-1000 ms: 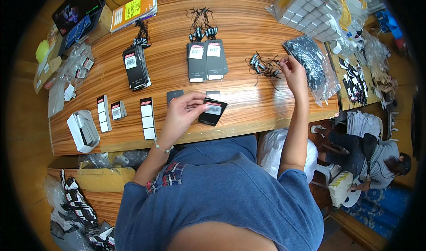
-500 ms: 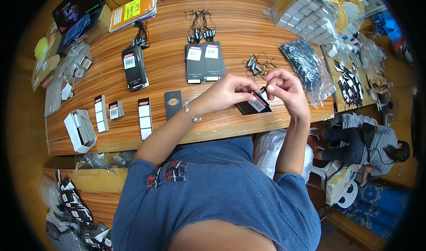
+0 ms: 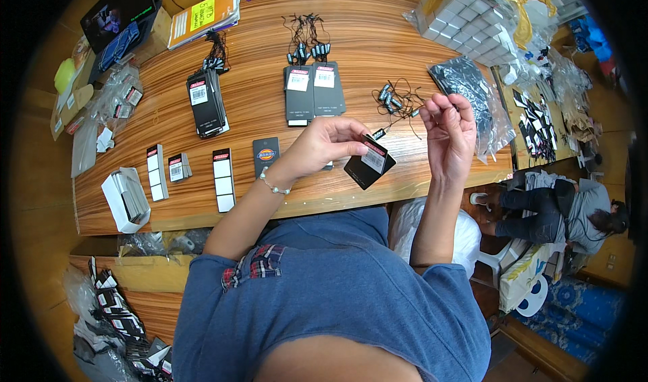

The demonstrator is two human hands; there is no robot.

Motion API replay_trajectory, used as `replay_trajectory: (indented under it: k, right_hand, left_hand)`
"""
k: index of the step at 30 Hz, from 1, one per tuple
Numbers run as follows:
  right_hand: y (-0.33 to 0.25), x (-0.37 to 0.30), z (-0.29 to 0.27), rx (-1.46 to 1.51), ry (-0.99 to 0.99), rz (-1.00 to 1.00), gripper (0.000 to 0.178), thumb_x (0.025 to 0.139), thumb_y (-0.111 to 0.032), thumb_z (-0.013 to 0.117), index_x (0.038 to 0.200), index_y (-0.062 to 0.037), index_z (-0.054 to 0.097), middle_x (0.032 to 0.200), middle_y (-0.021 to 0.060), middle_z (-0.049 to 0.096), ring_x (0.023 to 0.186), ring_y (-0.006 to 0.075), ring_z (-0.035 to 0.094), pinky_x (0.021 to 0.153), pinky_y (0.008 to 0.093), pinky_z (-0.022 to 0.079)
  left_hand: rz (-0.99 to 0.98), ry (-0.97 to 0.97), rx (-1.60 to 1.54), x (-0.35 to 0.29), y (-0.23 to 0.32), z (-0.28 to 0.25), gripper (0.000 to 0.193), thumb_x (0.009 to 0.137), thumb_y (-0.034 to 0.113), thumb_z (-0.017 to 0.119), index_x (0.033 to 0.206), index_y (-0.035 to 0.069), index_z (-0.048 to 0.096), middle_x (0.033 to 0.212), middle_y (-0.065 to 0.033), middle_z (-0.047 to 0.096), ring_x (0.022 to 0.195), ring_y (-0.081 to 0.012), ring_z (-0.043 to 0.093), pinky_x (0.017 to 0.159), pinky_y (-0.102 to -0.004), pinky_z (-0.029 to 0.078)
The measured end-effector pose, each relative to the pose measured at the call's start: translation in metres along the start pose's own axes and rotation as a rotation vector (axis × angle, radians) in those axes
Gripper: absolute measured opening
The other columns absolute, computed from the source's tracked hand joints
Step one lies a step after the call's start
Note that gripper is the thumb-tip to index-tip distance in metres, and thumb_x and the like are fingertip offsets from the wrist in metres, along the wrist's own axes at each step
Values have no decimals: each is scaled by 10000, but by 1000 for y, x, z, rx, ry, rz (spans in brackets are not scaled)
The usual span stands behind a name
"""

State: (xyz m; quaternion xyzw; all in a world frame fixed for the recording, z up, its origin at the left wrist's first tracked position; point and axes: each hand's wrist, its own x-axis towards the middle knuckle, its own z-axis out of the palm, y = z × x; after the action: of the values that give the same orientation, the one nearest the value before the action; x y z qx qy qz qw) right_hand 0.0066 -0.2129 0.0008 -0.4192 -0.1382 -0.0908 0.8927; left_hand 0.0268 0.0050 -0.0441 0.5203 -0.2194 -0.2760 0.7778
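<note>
My left hand (image 3: 335,141) pinches a pair of black hang tags: a smaller tag (image 3: 373,158) with a white barcode sticker lies over a larger black tag (image 3: 365,174). By their upper corner is a small light-coloured plastic seal (image 3: 379,133) on a black string, which seems to run up toward my right hand (image 3: 451,135). My right hand is raised to the right, thumb and fingers closed in a pinch at the string's end. Just beyond lies a loose tangle of black strings with seals (image 3: 389,99).
Strung tag stacks (image 3: 206,105) (image 3: 327,92) lie farther back. Along the near edge are a white box of tags (image 3: 127,200), sticker strips (image 3: 223,179) and a single grey tag (image 3: 266,154). A plastic bag (image 3: 466,92) and wrapped white boxes (image 3: 466,28) stand right. Another person (image 3: 547,213) bends nearby.
My right hand has drawn away from the tags, up and to the right. My left hand has shifted slightly left with the tags, and the seal now shows beside them.
</note>
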Motion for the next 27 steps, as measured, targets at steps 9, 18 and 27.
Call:
replay_trajectory:
  k: [9, 18, 27]
  right_hand:
    - [4, 3, 23, -289, 137, -89, 148, 898, -69, 507, 970, 22, 599, 797, 72, 580, 724, 122, 536, 712, 253, 448]
    - [33, -18, 46, -732, 51, 34, 41, 845, 38, 537, 878, 18, 525, 800, 37, 566, 728, 92, 559, 660, 212, 454]
    - [52, -20, 47, -1018, 31, -148, 91, 763, 45, 563, 826, 13, 505, 718, 54, 552, 616, 91, 511, 572, 227, 429]
  left_hand:
    - [238, 271, 125, 5, -9, 2, 204, 805, -22, 611, 1005, -10, 578, 913, -70, 644, 855, -102, 601, 719, -216, 499]
    - [252, 449, 195, 4, 7, 12, 188, 793, -23, 623, 977, -10, 590, 879, -60, 637, 768, -86, 610, 691, -205, 514]
    - [248, 459, 200, 3, 7, 15, 165, 784, -17, 634, 946, -12, 601, 841, -50, 640, 748, -77, 610, 654, -191, 508]
